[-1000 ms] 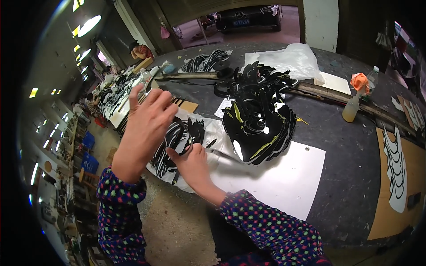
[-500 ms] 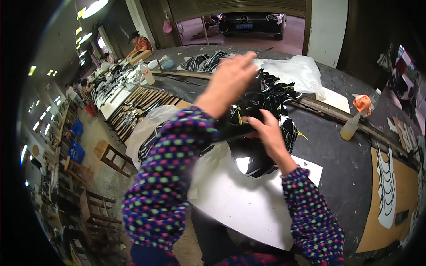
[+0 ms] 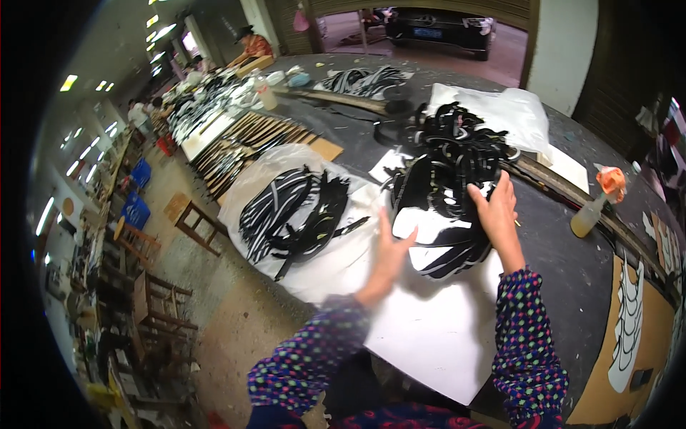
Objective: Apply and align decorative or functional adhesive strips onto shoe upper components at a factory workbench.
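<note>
A heap of glossy black cut pieces with white edging [image 3: 446, 239] rests toward the far end of a white board [image 3: 436, 339]. Against its left side is my left hand [image 3: 389, 254], slightly blurred, thumb and fingers spread. My right hand [image 3: 498, 218] lies along the heap's right side with its fingers apart and the thumb over the edge. Neither hand is closed round a piece. Left of the heap, a second bundle of black strips with pale edging [image 3: 293, 214] lies on a crumpled translucent plastic sheet [image 3: 232, 189].
Beyond the heap are a white plastic bag [image 3: 493, 107], a wooden bar [image 3: 543, 175] and more striped strips [image 3: 368, 80]. A bottle with an orange cloth [image 3: 587, 217] stands at right, near brown cardboard [image 3: 600, 379] bearing white cut-outs. Stools [image 3: 189, 218] stand left.
My left hand has come down from above the heap to its left side. My right hand still touches the right side. The strip bundle at left is now uncovered.
</note>
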Available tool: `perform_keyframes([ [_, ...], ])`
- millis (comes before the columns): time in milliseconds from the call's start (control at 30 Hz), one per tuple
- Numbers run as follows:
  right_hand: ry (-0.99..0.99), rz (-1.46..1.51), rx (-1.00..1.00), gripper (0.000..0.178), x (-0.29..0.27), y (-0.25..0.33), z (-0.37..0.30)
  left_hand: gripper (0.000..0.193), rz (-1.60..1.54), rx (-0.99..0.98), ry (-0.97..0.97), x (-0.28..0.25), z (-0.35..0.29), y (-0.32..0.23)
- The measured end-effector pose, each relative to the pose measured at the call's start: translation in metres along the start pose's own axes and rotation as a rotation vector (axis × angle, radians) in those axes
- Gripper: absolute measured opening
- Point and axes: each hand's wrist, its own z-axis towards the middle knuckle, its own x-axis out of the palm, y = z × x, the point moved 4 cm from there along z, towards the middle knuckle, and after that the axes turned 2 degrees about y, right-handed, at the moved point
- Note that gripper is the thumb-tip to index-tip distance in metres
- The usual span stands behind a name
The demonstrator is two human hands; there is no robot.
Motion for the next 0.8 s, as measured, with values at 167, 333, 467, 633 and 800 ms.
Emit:
perform_keyframes([
  [167, 0.135, 0.262, -0.097, 0.052, 0.029, -0.03, 0.036, 0.087, -0.004, 0.15, -0.215, 0.067, -0.011, -0.032],
  [333, 0.238, 0.037, -0.012, 0.048, 0.047, -0.066, 0.06, 0.088, 0.208, 0.093, -0.273, 0.075, 0.001, -0.019],
  [467, 0.243, -0.084, -0.052, 0.051, 0.037, -0.062, 0.06, 0.094, 0.154, -0.025, -0.097, 0.045, -0.003, 0.0],
  [633, 0.056, 0.13, -0.23, 0.045, -0.044, -0.055, 0.015, 0.045, 0.772, 0.303, -0.219, -0.071, -0.004, -0.023],
  [800, 0.338, 0.159, -0.303, 0.041, -0.096, -0.064, -0.115, 0.049, 1.234, 0.322, -0.384, -0.167, -0.03, -0.02],
])
